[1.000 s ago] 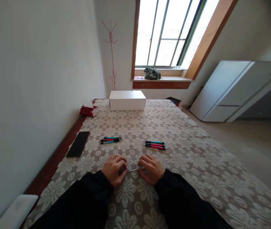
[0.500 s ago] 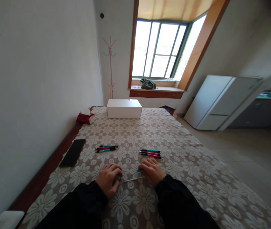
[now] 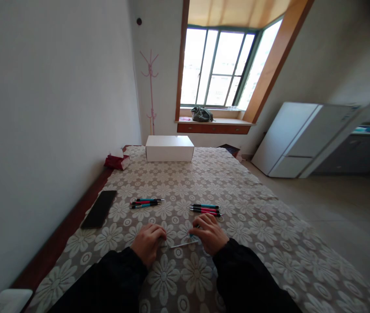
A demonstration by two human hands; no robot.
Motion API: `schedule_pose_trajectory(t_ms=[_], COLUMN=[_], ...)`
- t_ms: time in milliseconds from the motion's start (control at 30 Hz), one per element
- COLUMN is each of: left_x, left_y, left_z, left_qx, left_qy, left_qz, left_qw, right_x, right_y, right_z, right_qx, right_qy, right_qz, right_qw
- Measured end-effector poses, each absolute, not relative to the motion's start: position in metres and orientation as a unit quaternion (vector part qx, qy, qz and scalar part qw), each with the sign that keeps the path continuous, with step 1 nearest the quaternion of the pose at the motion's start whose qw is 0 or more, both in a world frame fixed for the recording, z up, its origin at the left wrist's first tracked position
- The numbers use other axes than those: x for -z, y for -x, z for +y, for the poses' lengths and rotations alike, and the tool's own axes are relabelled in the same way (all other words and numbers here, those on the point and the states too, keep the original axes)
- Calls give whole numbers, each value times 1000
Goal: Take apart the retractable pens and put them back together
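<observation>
My left hand (image 3: 148, 244) rests on the flowered cloth with its fingers curled together; whatever they may hold is hidden. My right hand (image 3: 209, 234) pinches a small blue pen part (image 3: 191, 236), mostly covered by the fingers. Between the hands a thin whitish pen refill (image 3: 183, 244) lies on the cloth, its right end close to the right fingertips. Just beyond the right hand is a group of pens (image 3: 205, 206), blue and red with black ends. Another group of blue and red pens (image 3: 146, 203) lies past the left hand.
A black phone (image 3: 99, 209) lies at the left of the table (image 3: 243, 269). Farther off stand a white box (image 3: 170, 153) and a red tissue pack (image 3: 117, 161). A white object (image 3: 12, 301) sits at the near left corner, close to the wall.
My right hand has lifted slightly and its fingers are more bent over the blue part. The left thumb has drawn in under the fingers. The refill and pen groups stay put.
</observation>
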State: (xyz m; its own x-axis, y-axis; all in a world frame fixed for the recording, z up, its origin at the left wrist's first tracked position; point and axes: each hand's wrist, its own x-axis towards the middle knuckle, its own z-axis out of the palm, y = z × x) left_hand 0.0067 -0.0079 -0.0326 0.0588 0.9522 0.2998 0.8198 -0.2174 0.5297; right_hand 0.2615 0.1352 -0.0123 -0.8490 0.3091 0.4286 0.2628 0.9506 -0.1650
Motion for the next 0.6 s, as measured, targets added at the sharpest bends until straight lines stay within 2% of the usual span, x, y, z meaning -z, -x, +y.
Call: schedule_pose_trajectory(t_ms=[300, 467, 600], left_x=[35, 30, 20], left_y=[-7, -10, -16], left_z=[-6, -9, -13], left_qx=[-293, -289, -279], left_qy=[-720, -720, -718], left_qz=[623, 627, 632], left_qw=[87, 74, 83], right_x=[15, 7, 2], right_y=[-274, -267, -262], right_z=[154, 139, 128], right_qx=[-38, -56, -71], right_qy=[220, 176, 152], right_qz=[-950, -947, -957], right_qw=[216, 263, 239])
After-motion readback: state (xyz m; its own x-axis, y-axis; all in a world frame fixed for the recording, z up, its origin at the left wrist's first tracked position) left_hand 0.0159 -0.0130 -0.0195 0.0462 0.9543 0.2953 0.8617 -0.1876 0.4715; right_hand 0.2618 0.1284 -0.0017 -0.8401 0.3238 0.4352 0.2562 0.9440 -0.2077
